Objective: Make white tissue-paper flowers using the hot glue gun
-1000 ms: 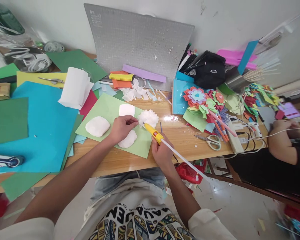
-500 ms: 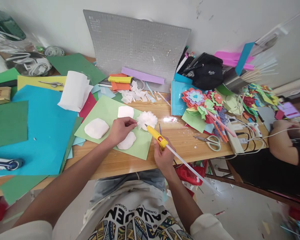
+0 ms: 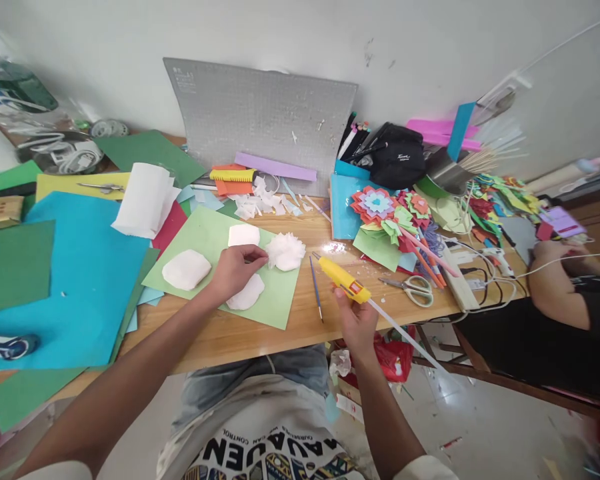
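A ruffled white paper flower [image 3: 286, 251] sits on a light green sheet [image 3: 275, 313]. At its left edge, my left hand [image 3: 239, 267] is closed in a pinch against the paper. My right hand [image 3: 356, 319] is wrapped around a yellow hot glue gun [image 3: 344, 279], whose nozzle points up and left, a short way right of the flower. A long translucent glue stick [image 3: 415, 343] trails out of its back. Stacks of white rounded paper pieces lie around my left hand, one stack [image 3: 187, 269] to its left, one [image 3: 247, 293] below and one [image 3: 244, 235] above.
A thin blue brush [image 3: 316, 290] and scissors [image 3: 410, 289] lie near the glue gun. Layered paper flowers [image 3: 377, 205] and a power strip [image 3: 459, 277] are to the right. A grey cutting mat [image 3: 270, 120] leans on the wall. Another person's arm [image 3: 560, 287] rests at far right.
My right hand has drawn the glue gun to the right and slightly down, off the white flower. My left hand stays pinched at the flower's edge. The camera view has tilted slightly.
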The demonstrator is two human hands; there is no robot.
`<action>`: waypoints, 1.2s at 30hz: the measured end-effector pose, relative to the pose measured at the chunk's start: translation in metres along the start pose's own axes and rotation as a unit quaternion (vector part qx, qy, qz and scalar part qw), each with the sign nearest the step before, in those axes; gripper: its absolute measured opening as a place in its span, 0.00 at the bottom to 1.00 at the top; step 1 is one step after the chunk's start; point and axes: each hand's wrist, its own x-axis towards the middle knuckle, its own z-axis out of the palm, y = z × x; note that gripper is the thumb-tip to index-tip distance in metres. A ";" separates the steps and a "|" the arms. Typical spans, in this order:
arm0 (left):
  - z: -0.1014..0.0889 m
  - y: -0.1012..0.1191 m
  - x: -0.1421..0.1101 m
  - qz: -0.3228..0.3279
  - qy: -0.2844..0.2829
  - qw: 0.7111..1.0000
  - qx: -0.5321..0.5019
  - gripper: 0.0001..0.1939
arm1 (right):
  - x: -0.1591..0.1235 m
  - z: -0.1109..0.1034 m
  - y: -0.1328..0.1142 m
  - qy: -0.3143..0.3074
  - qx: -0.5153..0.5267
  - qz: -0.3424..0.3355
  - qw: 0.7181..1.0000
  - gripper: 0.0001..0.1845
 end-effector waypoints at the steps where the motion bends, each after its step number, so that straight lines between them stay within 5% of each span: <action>1: -0.001 0.001 0.000 0.001 0.002 1.000 0.002 0.10 | 0.005 -0.004 0.005 0.017 0.006 -0.002 1.000 0.16; 10: -0.007 0.007 0.000 -0.003 0.047 0.999 0.009 0.11 | 0.072 -0.032 0.048 0.074 -0.009 0.029 0.997 0.23; 14: -0.003 0.008 -0.006 -0.030 0.058 0.998 -0.020 0.12 | 0.081 -0.039 0.050 0.022 -0.048 0.017 0.998 0.22; 18: 0.006 0.008 -0.009 -0.026 0.067 0.997 0.014 0.11 | 0.077 -0.040 0.045 -0.014 -0.143 -0.039 0.989 0.21; 25: 0.016 0.016 0.000 -0.014 0.085 0.996 0.032 0.09 | 0.072 -0.045 0.042 -0.003 -0.231 -0.030 0.972 0.26; 29: 0.018 0.014 -0.002 -0.027 0.105 0.993 0.043 0.10 | 0.041 -0.062 0.034 0.098 -0.278 -0.085 0.952 0.28; 32: 0.021 0.011 -0.003 -0.028 0.105 0.992 0.066 0.10 | 0.007 -0.060 0.022 0.167 -0.294 -0.144 0.930 0.15; 36: 0.023 0.009 -0.001 -0.018 0.098 0.991 0.087 0.10 | -0.009 -0.021 0.005 -0.024 -0.339 -0.133 0.931 0.12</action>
